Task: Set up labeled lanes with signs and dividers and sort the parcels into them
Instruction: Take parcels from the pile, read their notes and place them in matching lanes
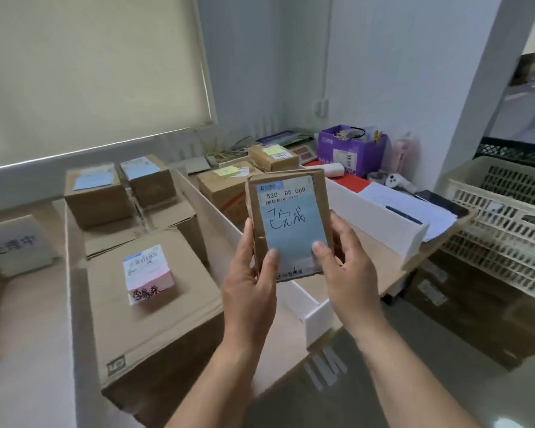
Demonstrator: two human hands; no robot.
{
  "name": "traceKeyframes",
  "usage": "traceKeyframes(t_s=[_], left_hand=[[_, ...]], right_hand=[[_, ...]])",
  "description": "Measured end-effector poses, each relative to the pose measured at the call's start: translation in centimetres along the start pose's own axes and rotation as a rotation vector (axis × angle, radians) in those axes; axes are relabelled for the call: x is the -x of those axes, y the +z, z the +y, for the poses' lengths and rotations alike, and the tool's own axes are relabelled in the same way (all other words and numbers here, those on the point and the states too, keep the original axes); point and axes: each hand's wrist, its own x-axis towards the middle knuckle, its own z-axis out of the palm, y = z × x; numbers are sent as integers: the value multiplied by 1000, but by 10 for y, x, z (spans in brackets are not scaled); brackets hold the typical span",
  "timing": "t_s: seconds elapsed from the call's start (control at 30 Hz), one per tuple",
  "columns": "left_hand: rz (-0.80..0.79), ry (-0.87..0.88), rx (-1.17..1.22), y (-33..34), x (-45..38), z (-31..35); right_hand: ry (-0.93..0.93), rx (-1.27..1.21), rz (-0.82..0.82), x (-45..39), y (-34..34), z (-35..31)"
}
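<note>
A: What do the hands have?

B: Both hold one small brown parcel (289, 225) upright above the table (22, 335). The left hand (250, 284) curls round its left edge, thumb pressed flat on the label's lower left. The right hand (346, 267) grips the right edge, thumb on the label's lower right. The other fingers are behind the parcel, hidden.

A: Can you read the label?

B: "530- D5 069" is printed on top, with handwritten characters under it. The small print near the thumbs is too blurred.

A: What lies beyond the fingertips?

B: A white divider (217, 223) runs away behind the left hand; its near end is partly covered by the wrists. Left of the left thumb sits a large carton (155, 319) with a labelled note, and further off are two smaller boxes (118, 188). Above the parcel's top edge, more cartons (226, 186) are partly hidden by it. A second white divider (374, 211) lies right of the right fingers.

A: And the sign at far left?

B: That grey sign (17, 244) is blurred; its writing is illegible. The cream crate (507, 211) is cut off by the frame's right edge.
</note>
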Motion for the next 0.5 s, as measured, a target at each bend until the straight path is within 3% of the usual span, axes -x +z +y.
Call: traceKeyframes(t_s=[0.23, 0.5], left_hand=[[235, 4, -92, -42, -69, -16], [490, -60, -376, -116, -135, -32]], right_hand=[[-65, -49, -160, -71, 74, -9], [-89, -129, -372, -128, 180, -23]])
